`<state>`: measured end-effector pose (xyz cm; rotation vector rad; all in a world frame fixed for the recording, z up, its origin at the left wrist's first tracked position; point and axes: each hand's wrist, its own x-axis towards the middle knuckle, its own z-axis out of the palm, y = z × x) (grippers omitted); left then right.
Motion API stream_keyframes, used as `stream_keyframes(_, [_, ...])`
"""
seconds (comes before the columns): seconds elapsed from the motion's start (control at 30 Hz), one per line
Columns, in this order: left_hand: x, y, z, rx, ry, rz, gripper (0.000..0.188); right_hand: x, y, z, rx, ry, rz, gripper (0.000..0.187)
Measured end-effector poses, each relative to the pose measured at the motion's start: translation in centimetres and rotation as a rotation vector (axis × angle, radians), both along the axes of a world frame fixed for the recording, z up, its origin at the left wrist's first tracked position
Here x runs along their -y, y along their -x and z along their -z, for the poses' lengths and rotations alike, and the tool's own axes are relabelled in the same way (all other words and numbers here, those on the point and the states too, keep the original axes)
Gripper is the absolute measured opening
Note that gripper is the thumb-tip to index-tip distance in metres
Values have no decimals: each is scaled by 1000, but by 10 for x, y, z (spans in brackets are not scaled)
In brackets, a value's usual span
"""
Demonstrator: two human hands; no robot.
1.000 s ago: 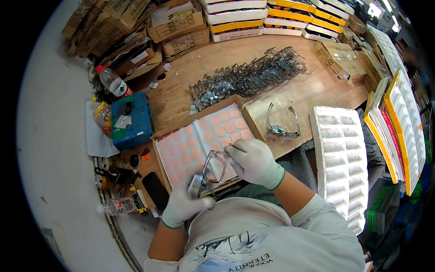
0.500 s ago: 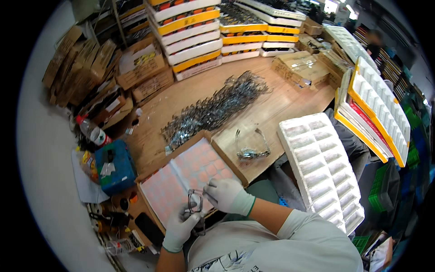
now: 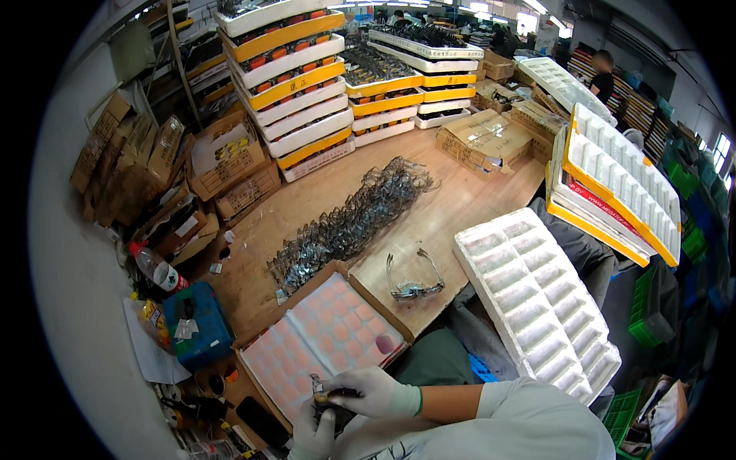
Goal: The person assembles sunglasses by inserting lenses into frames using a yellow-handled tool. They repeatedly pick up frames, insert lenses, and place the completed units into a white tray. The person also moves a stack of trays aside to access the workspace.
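Observation:
Close to my body I hold a pair of glasses (image 3: 317, 381), mostly covered by my fingers. My gloved left hand (image 3: 313, 435) grips it from below. My gloved right hand (image 3: 377, 391) closes over it from the right, with a small yellowish spot showing at its fingertips. Just beyond lies an open cardboard box (image 3: 410, 331) with rows of pinkish round lenses (image 3: 337, 307) under a thin film. One darker purple lens (image 3: 385, 343) shows at the box's right corner. Another pair of glasses (image 3: 416, 289) rests on the table, right of the box.
A long heap of glasses frames (image 3: 353, 218) crosses the wooden table (image 3: 307, 172). Stacked foam trays (image 3: 295, 107) stand behind. An empty white foam tray (image 3: 537, 299) leans at right. To the left are a blue case (image 3: 201, 326), a bottle (image 3: 157, 268) and a phone (image 3: 261, 422).
Both hands have come lower and nearer my body with the glasses. My right hand now covers much of them. The view has tilted up, and the purple lens has come into sight.

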<state>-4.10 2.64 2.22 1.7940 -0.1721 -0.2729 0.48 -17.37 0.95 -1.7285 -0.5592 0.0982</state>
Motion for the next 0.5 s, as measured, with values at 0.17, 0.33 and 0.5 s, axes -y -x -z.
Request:
stream_keyframes(0.17, [20, -8, -15, -24, 154, -87, 26, 5, -6, 0, 25, -47, 4, 28])
stream_keyframes(0.33, [14, -12, -14, -42, 32, -46, 26, 23, -12, -30, -54, 30, -26, 17])
stream_keyframes(0.5, [20, -14, 7, 270, -276, -85, 26, 26, -21, -33, 122, 214, -152, 21])
